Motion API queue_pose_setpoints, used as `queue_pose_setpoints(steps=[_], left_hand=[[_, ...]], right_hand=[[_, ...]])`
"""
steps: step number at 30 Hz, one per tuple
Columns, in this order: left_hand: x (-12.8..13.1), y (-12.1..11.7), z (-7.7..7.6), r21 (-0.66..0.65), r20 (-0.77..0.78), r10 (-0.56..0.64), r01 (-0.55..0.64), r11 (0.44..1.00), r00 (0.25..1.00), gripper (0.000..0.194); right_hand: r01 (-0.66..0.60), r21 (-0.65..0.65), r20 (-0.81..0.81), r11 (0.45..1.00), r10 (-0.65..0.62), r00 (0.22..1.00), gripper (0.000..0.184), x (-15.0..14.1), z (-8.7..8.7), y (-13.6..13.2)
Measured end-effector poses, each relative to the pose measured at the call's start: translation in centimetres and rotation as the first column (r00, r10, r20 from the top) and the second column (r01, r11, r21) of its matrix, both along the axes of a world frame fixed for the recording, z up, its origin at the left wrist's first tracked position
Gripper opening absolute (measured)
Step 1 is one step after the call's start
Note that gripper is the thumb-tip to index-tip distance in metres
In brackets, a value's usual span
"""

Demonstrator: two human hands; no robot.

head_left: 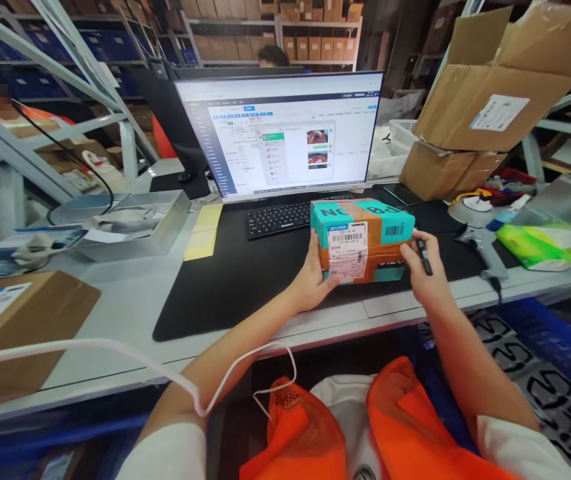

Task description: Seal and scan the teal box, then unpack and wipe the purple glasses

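Note:
A small teal and brown parcel (365, 230) with a white barcode label rests on the black desk mat (235, 280), in front of the keyboard (278, 219). My left hand (315, 273) grips its left side, fingers wrapped round the lower corner. My right hand (423, 270) presses against the parcel's right side while its fingers clasp a black pen (424, 257).
A monitor (280, 133) stands behind the keyboard. A metal tray (135, 227) and yellow sticky notes (204, 230) lie left. A cardboard box (10, 320) sits near left. Stacked cartons (485, 93), a barcode scanner (485, 250) and a green packet (540, 243) are right. A person sits far left.

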State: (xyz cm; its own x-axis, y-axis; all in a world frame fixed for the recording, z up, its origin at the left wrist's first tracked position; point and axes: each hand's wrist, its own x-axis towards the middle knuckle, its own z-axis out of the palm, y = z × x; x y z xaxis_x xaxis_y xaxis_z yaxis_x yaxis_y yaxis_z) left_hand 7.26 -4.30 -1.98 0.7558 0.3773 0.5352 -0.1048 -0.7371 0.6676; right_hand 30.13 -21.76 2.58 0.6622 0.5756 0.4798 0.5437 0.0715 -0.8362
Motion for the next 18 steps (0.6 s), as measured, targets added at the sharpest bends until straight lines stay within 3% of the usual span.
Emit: queue_pose_setpoints(steps=[3, 5, 7, 12, 15, 18], left_hand=[[-0.4, 0.3, 0.4, 0.161, 0.025, -0.023, 0.019, 0.987, 0.999, 0.144], [-0.4, 0.8, 0.6, 0.277, 0.043, -0.022, 0.009, 0.961, 0.999, 0.148], [-0.6, 1.2, 0.7, 0.335, 0.077, -0.03, 0.002, 0.942, 0.997, 0.141], [-1.0, 1.5, 1.5, 0.258, 0.054, 0.002, -0.016, 0.966, 0.999, 0.112], [-0.7, 1.2, 2.2, 0.266, 0.037, 0.069, -0.077, 0.961, 0.997, 0.103], [-0.2, 0.7, 2.7, 0.283, 0.018, 0.093, -0.094, 0.955, 0.996, 0.1]], right_hand=[[-0.043, -0.022, -0.073, 0.999, 0.042, 0.996, 0.042, 1.0, 1.1, 0.2], [-0.07, -0.032, -0.132, 0.997, 0.065, 0.989, 0.044, 1.5, 1.5, 0.6], [-0.077, -0.037, -0.165, 0.996, 0.07, 0.984, 0.047, 1.8, 1.8, 1.0], [-0.059, 0.066, -0.144, 0.996, 0.068, 0.987, 0.046, 1.7, 2.1, 2.3], [0.079, 0.269, -0.001, 0.96, -0.082, 0.997, 0.044, 0.6, 1.9, 2.9], [0.263, 0.456, 0.101, 0.85, -0.343, 0.934, 0.057, -1.5, 1.4, 2.9]])
